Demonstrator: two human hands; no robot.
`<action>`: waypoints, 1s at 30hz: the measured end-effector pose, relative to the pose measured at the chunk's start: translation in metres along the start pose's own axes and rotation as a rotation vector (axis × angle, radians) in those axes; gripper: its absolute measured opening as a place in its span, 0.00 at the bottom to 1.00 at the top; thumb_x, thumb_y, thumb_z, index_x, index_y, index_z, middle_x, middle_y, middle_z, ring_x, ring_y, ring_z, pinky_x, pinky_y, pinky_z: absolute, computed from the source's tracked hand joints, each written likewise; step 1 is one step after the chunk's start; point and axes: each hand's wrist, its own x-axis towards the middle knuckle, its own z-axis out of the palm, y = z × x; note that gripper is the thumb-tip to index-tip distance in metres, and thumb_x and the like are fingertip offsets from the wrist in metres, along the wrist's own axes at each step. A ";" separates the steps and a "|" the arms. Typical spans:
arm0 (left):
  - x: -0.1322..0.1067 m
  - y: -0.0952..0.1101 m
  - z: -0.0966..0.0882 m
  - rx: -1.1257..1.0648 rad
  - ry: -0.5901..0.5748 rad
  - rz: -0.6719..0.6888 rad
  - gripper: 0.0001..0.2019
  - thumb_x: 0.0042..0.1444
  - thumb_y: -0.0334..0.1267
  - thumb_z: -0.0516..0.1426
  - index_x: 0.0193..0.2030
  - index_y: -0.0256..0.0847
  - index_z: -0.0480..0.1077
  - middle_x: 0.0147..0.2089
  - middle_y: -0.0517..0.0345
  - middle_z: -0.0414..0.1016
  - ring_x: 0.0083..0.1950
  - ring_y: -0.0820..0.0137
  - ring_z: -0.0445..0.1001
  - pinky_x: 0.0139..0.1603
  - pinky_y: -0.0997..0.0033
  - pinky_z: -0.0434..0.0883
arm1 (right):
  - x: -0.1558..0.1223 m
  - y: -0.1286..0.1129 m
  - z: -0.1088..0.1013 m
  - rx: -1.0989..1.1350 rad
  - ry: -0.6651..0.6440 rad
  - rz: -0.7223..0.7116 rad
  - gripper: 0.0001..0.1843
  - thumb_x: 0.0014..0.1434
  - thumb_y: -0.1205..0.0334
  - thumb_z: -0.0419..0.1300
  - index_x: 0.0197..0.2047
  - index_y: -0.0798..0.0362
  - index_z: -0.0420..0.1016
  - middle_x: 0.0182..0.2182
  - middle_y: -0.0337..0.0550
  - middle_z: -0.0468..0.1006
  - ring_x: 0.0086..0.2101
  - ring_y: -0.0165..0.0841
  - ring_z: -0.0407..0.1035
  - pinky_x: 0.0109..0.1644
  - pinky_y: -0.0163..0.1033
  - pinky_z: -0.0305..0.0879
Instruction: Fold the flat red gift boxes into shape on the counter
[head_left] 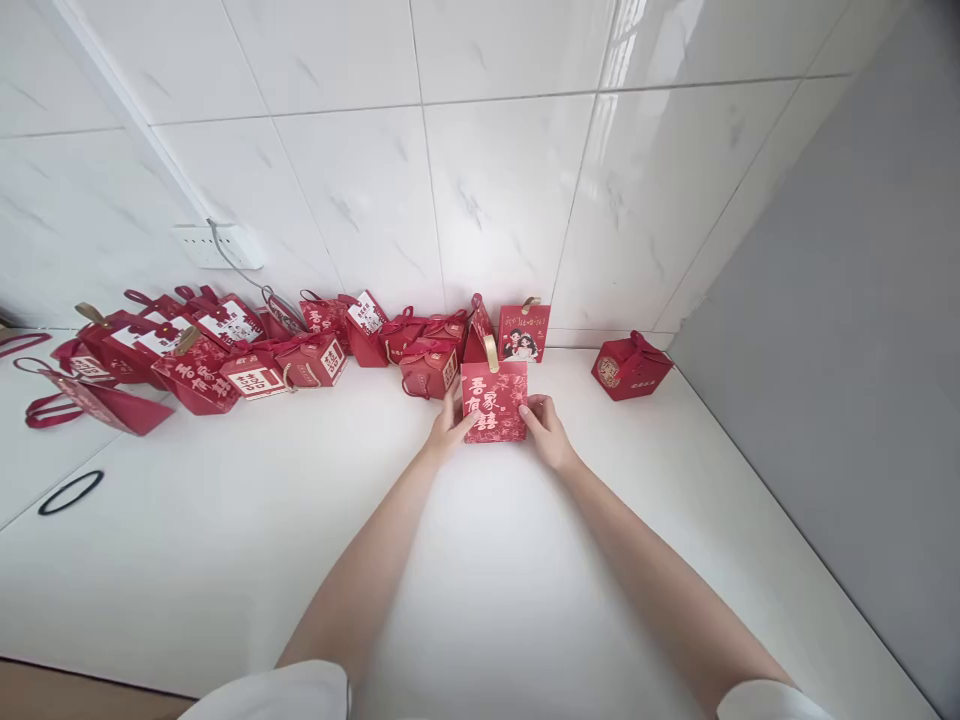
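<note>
A red gift box (496, 405) with white and gold characters, a floral print and a gold ribbon loop on top stands upright on the white table (480, 560). My left hand (448, 428) grips its left side, the thumb lying over the front. On the opposite side my right hand (549, 430) closes on the edge, thumb near the front face. Just behind stands another red box (524, 335) with a cartoon couple printed on it. Close to my left hand sits a small red box (431, 372) with a ribbon.
Several red gift boxes (199, 375) crowd along the tiled wall (495, 190) at the left. One ribbon-tied red box (632, 367) stands apart on the right, near a grey panel (832, 330). A black ring-shaped band (70, 493) lies at far left, below a power socket (217, 247).
</note>
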 end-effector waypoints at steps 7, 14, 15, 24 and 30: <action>-0.005 0.004 0.007 0.173 0.040 0.015 0.25 0.61 0.57 0.49 0.52 0.37 0.67 0.56 0.45 0.71 0.58 0.60 0.68 0.63 0.59 0.63 | -0.003 -0.001 0.004 -0.019 -0.031 -0.008 0.22 0.61 0.39 0.52 0.35 0.51 0.66 0.36 0.39 0.74 0.37 0.33 0.66 0.47 0.39 0.62; 0.006 0.005 0.009 -0.045 -0.031 -0.075 0.28 0.59 0.57 0.53 0.56 0.35 0.68 0.57 0.46 0.72 0.60 0.59 0.68 0.63 0.60 0.63 | 0.003 -0.003 0.010 -0.014 -0.025 -0.050 0.25 0.63 0.40 0.48 0.46 0.52 0.71 0.46 0.46 0.75 0.47 0.39 0.67 0.54 0.42 0.62; 0.008 0.005 0.009 -0.060 -0.034 -0.088 0.28 0.58 0.57 0.54 0.55 0.35 0.69 0.56 0.46 0.72 0.59 0.58 0.69 0.63 0.59 0.64 | 0.004 -0.002 0.009 -0.049 -0.018 -0.048 0.25 0.63 0.40 0.49 0.43 0.52 0.72 0.44 0.46 0.76 0.46 0.39 0.68 0.53 0.43 0.63; 0.004 0.009 0.007 -0.021 -0.034 -0.085 0.21 0.57 0.55 0.56 0.41 0.37 0.72 0.56 0.49 0.72 0.57 0.61 0.69 0.59 0.63 0.65 | 0.014 0.003 0.000 0.198 -0.006 0.075 0.27 0.57 0.38 0.55 0.40 0.55 0.75 0.40 0.47 0.79 0.42 0.41 0.71 0.48 0.44 0.66; -0.001 0.008 0.010 0.148 0.010 -0.007 0.21 0.60 0.55 0.52 0.44 0.38 0.71 0.65 0.46 0.62 0.67 0.58 0.60 0.65 0.61 0.60 | 0.014 0.012 -0.012 0.009 0.275 0.047 0.27 0.60 0.42 0.52 0.51 0.54 0.71 0.62 0.53 0.63 0.59 0.44 0.60 0.63 0.49 0.54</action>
